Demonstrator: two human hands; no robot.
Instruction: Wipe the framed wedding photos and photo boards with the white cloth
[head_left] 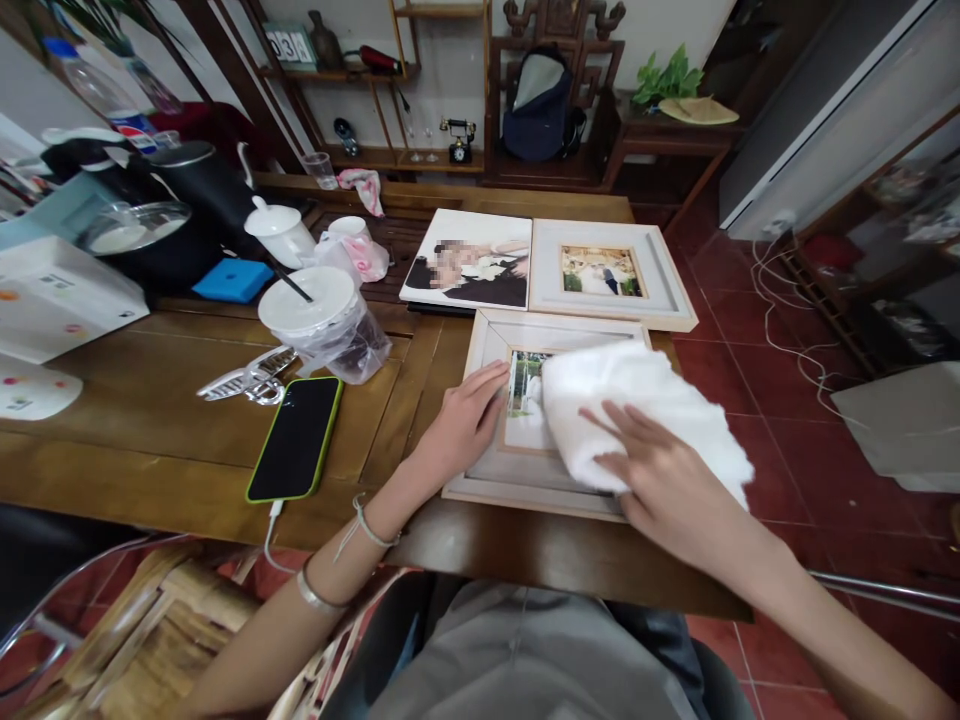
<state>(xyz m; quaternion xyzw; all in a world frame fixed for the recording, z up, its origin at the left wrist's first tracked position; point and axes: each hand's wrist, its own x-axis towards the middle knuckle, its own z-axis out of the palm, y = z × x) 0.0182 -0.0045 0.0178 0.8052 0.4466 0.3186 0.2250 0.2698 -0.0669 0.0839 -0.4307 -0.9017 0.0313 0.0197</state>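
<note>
A pale picture frame (480,470) with a small photo inside lies flat near the table's front edge. My left hand (469,420) rests on its left side, fingers stretched out over the border. In my right hand (660,480) is a folded white cloth (637,385), pressed onto the frame and covering much of its right half, including part of the photo. Behind it lie a second pale frame (667,265) with a wedding photo and, to its left, a large photo panel (472,275) showing people in black and white clothing.
Left of the frames are a phone (296,440) on a charging cable, keys (251,375), a bagged drink cup (322,310), a blue box (232,280) and a white lidded cup (281,232). The wooden table (187,400) ends at the right above red floor tiles.
</note>
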